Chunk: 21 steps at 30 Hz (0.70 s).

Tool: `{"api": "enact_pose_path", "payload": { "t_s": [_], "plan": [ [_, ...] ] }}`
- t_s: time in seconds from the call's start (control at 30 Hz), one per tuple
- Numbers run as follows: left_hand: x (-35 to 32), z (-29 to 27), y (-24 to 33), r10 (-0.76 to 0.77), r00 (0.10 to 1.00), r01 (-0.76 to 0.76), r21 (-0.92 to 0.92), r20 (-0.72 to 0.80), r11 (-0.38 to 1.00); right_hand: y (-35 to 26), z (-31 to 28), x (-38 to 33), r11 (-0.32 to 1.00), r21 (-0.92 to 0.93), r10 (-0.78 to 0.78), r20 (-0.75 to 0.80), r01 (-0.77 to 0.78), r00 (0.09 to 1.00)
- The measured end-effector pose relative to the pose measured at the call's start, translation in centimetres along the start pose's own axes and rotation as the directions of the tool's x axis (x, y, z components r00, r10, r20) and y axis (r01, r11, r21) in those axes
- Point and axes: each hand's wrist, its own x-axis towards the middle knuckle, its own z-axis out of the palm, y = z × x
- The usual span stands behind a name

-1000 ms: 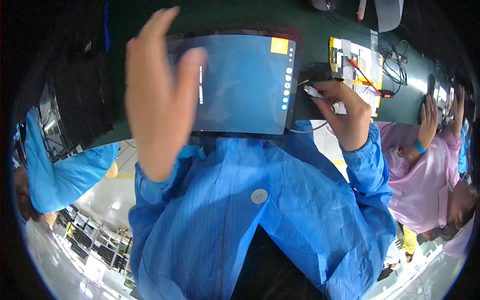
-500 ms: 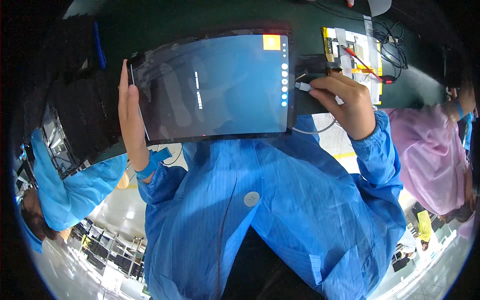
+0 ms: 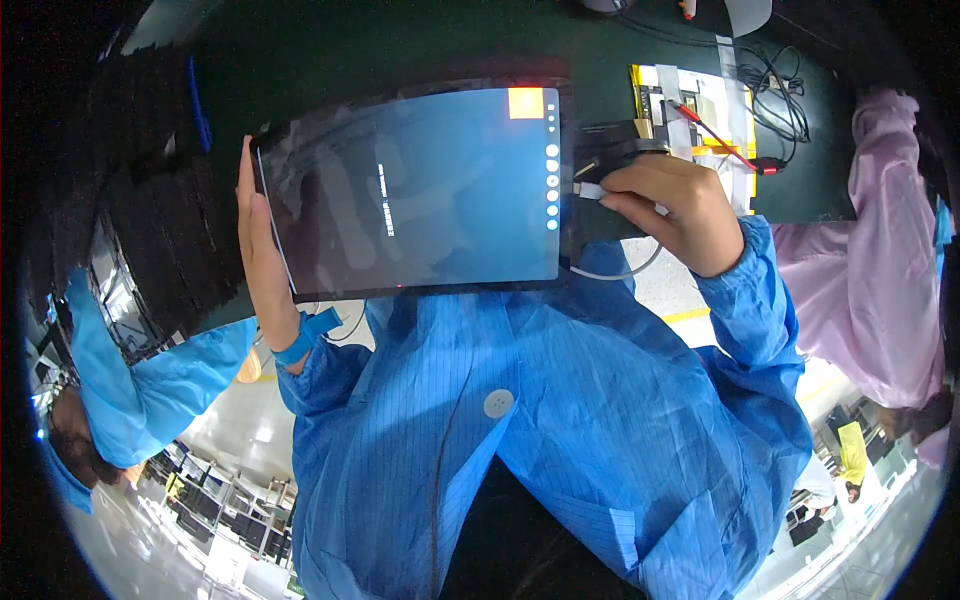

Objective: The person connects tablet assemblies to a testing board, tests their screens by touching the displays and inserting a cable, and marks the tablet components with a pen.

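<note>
Left hand point(image 3: 264, 255) is standing edge-on along the left side of the tablet point(image 3: 450, 190), fingers pointing away from the body, extended nearly straight, not curling around anything; palm is facing the tablet edge and seemingly touching it. Left forearm is coming up from below, blue wristband point(image 3: 308, 337) showing at the cuff.

Right hand point(image 3: 680, 210) is reaching in from the right, wrist bending inward, knuckles facing up. Thumb and index are pinching the white plug point(image 3: 591, 190), no gap left; the other fingers are curling behind. Plug tip is pointing at the tablet's right edge; can't tell if it's going in. Gray-white cable point(image 3: 625, 273) is looping below the hand.

Tablet is lying screen up, lit, between both hands, near the torso, over the dark green table point(image 3: 420, 40).
</note>
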Motion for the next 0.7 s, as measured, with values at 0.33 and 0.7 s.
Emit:
{"api": "enact_pose_path", "payload": {
  "t_s": [0.33, 0.7],
  "plan": [
    [-0.4, 0.3, 0.2, -0.055, 0.993, 0.064, -0.085, 0.1, 0.994, 0.2, 0.5, 0.4, 0.996, -0.017, -0.085, -0.051, 0.084, 0.995],
    [0.6, -0.3, 2.6, 0.338, 0.939, -0.269, 0.735, 0.058, 0.623, -1.1, 1.8, -0.2, 0.951, -0.291, -0.163, -0.192, 0.103, 0.968]
  ]
}}
